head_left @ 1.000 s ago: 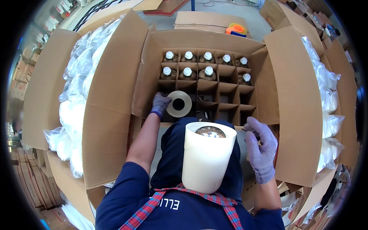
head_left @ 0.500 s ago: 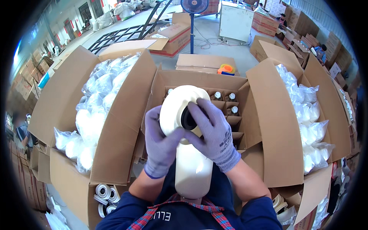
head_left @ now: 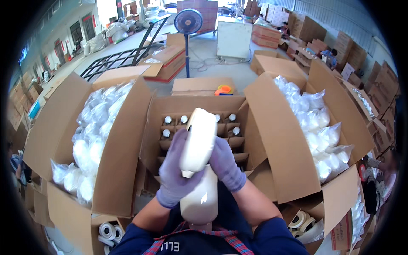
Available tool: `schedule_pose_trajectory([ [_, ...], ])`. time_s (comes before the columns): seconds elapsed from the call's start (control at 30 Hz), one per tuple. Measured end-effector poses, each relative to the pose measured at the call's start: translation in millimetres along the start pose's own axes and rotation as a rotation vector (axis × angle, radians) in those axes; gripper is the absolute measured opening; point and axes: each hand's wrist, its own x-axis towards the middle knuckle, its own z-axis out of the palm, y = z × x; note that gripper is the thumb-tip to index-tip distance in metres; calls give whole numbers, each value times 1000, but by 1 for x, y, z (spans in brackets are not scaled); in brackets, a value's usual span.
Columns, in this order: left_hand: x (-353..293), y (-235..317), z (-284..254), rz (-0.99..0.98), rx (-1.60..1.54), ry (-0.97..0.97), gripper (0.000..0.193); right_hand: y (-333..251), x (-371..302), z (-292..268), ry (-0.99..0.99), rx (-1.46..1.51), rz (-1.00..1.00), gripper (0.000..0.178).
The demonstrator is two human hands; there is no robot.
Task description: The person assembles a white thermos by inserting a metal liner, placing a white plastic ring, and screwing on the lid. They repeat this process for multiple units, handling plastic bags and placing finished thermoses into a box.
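Both my hands wear lavender-grey knit gloves and are raised over an open carton in front of me. Between them is a white, rounded, glossy plastic piece point(head_left: 199, 142), seen nearly edge-on, with a small spout-like tip at its lower end. My left hand point(head_left: 178, 172) is closed round its left side. My right hand point(head_left: 227, 163) grips it from the right, its fingertips partly hidden behind it. Just below, close to my chest, stands a white glossy cylinder point(head_left: 199, 197). In the divided carton point(head_left: 195, 102) beyond are several bottles with silvery caps point(head_left: 166, 133).
Open cartons of white rounded pieces in clear bags flank me, left point(head_left: 112, 157) and right point(head_left: 282, 140). White ring-shaped parts point(head_left: 108, 231) lie in a box at lower left, with similar ones at lower right. An orange tape dispenser point(head_left: 223, 89) rests on a carton; a blue fan point(head_left: 188, 22) stands behind.
The white piece has turned from showing its dark round opening to nearly edge-on. My right hand has moved from over that opening to the piece's right side. The whole view has shifted.
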Motion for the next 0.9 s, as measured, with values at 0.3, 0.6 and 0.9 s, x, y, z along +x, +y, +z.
schedule_pose_trajectory([
  [0.3, -2, -14, 1, -204, -218, 108, 75, -16, 5, -6, 70, -344, -135, 41],
  [0.6, -5, -24, 1, -88, -187, 79, 74, -3, 17, 17, -80, -55, 87, 61],
  [0.9, -1, -35, -3, -310, -448, 168, 74, 6, 17, 12, -15, -566, -368, 66],
])
